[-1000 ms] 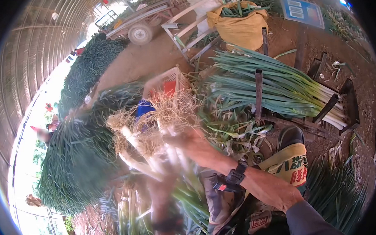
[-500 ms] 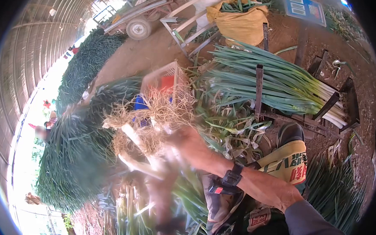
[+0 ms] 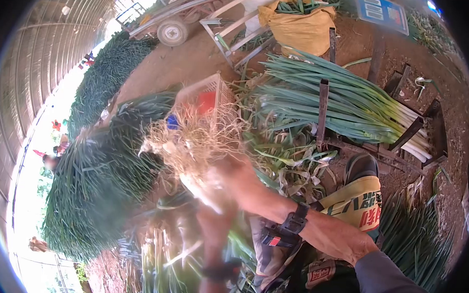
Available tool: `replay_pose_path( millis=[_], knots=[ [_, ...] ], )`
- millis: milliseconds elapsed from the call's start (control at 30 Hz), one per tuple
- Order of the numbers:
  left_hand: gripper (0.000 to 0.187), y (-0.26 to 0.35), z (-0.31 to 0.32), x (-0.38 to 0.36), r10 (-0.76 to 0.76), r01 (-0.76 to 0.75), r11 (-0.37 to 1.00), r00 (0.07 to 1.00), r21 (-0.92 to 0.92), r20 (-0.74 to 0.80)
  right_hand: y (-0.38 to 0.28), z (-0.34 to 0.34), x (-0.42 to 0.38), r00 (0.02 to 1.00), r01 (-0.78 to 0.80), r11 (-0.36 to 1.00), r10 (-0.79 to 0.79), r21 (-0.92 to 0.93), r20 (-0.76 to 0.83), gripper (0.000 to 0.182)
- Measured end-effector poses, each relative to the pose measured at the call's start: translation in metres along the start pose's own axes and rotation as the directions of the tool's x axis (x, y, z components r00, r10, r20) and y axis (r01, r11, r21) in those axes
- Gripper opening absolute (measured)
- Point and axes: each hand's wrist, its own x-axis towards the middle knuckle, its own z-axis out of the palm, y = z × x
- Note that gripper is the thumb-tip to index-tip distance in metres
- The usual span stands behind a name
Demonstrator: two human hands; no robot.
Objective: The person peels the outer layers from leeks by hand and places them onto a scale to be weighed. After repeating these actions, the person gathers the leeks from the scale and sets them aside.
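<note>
Leek bunch being held at centre frame

In the head view, its roots are being pointed upward, its stalks being gripped by the right hand. The left hand is being blurred just below; its grip cannot be told. A crate is being partly hidden behind the roots.

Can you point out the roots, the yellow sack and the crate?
Roots (image 3: 195,142): head view, middle of the tangle.
Yellow sack (image 3: 300,34): head view, front side.
Crate (image 3: 226,96): head view, side wall.
</note>
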Motion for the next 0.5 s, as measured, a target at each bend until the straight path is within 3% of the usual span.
replay_pose_path(
  millis=[33,67,133,200,233,267,333,400,500],
  knots=[
    [0.056,0.000,-0.007,0.006,0.046,-0.043,0.997,0.998,-0.064,0.040,-0.009,-0.004,0.001,0.997,0.073,0.997,-0.073,0.007,0.033,0.034],
    [0.054,0.003,-0.015,0.008,-0.036,0.039,0.994,0.999,-0.101,0.024,-0.019,-0.013,0.003,0.996,0.032,0.999,-0.034,0.025,0.087,0.030],
    [0.051,0.040,-0.031,0.019,-0.198,0.194,0.965,0.980,-0.176,-0.008,-0.032,-0.023,-0.001,0.975,-0.064,0.998,0.059,0.015,0.216,0.029],
    [0.047,0.061,-0.048,0.031,-0.164,0.161,0.982,0.986,-0.097,-0.024,-0.031,-0.030,-0.012,0.921,-0.162,0.985,0.171,-0.055,0.351,0.034],
    [0.045,0.067,-0.056,0.036,-0.168,0.166,0.983,0.986,-0.079,-0.019,-0.024,-0.025,-0.021,0.839,-0.250,0.955,0.296,-0.160,0.457,0.036],
    [0.042,0.073,-0.061,0.039,-0.173,0.172,0.983,0.985,-0.062,-0.012,-0.006,-0.017,-0.031,0.862,-0.011,0.980,0.111,-0.201,0.495,0.037],
    [0.038,0.083,-0.060,0.042,-0.150,0.141,0.983,0.986,-0.121,-0.073,0.022,-0.002,-0.046,0.772,0.454,0.856,-0.240,-0.248,0.588,0.038],
    [0.037,0.077,-0.057,0.045,-0.082,0.057,0.987,0.984,-0.153,-0.160,0.026,0.003,-0.053,0.720,0.535,0.784,-0.230,-0.314,0.654,0.041],
    [0.044,0.078,-0.060,0.048,-0.175,0.160,0.977,0.979,-0.143,-0.101,0.024,0.003,-0.054,0.675,0.642,0.647,-0.222,-0.412,0.703,0.042]
  ],
)
